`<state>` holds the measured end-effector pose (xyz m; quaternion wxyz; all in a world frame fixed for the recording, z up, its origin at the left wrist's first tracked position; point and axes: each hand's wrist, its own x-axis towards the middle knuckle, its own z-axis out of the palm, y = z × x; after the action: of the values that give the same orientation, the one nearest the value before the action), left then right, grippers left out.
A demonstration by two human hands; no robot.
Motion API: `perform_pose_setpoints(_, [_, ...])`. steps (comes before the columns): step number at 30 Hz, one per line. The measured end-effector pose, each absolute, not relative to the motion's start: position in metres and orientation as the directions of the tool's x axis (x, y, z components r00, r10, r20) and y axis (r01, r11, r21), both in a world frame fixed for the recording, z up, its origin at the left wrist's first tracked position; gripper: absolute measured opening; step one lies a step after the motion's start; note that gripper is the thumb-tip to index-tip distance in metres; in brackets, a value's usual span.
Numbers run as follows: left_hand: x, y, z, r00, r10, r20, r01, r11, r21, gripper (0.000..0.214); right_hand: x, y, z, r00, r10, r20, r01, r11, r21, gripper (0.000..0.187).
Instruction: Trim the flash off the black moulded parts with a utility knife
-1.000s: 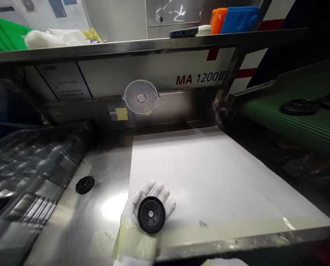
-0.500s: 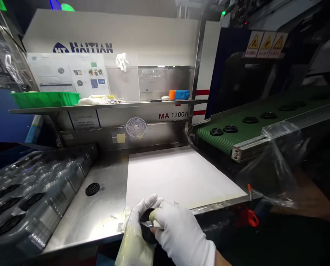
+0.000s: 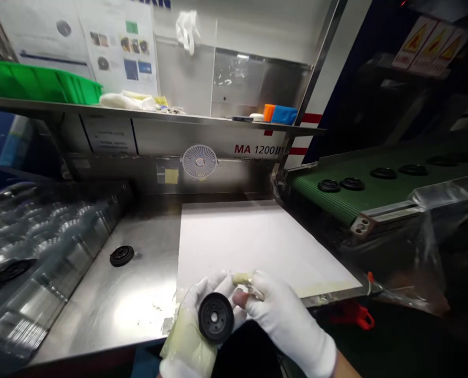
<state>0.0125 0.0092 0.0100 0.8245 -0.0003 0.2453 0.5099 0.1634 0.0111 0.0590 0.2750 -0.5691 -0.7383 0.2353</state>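
Note:
My left hand (image 3: 189,320), in a white glove wrapped with pale yellow tape, holds a black round moulded part (image 3: 215,318) with its face and small central hole turned towards me. My right hand (image 3: 285,315), also white-gloved, is just to the right of the part and pinches a small metal tool with a pale yellow wrapping (image 3: 248,282) between its fingertips. Both hands are over the front edge of a white sheet (image 3: 257,244) lying on the steel table (image 3: 100,299). A second black part (image 3: 121,255) lies on the steel, left of the sheet.
A green conveyor belt (image 3: 375,191) at the right carries several black parts. A clear plastic tray (image 3: 49,231) with black parts sits at the left. A steel shelf (image 3: 151,118) above holds a green crate (image 3: 41,84). Clear plastic sheeting hangs at the right.
My right hand has come in from the lower right and drawn back from the black part, whose face now shows. The view has tilted from the shelf down and back out to the wider bench.

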Motion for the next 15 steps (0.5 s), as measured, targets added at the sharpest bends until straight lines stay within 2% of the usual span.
perform_pose_setpoints(3, [0.014,0.025,0.005,0.279,0.833,-0.478,-0.823,0.464,0.328,0.039,0.140,0.026,0.054,-0.202,0.979,0.022,0.740,0.167,-0.652,0.012])
perform_pose_setpoints(6, [0.015,0.036,0.003,0.244,0.818,-0.521,-0.808,0.469,0.358,0.035,0.136,0.039,0.044,-0.154,0.988,-0.003,0.757,0.116,-0.643,0.015])
perform_pose_setpoints(10, [0.013,0.039,0.002,0.419,0.777,-0.471,-0.810,0.554,0.194,0.039,0.156,0.047,0.032,-0.047,0.996,0.072,0.719,0.084,-0.690,0.023])
perform_pose_setpoints(13, [0.008,0.035,0.006,0.438,0.747,-0.500,-0.781,0.592,0.198,0.045,0.180,0.046,0.028,0.009,0.981,0.195,0.785,0.114,-0.609,0.018])
perform_pose_setpoints(15, [0.005,0.032,0.011,0.450,0.739,-0.502,-0.760,0.612,0.220,0.046,0.198,0.043,0.029,-0.023,0.964,0.266,0.830,0.166,-0.532,0.025])
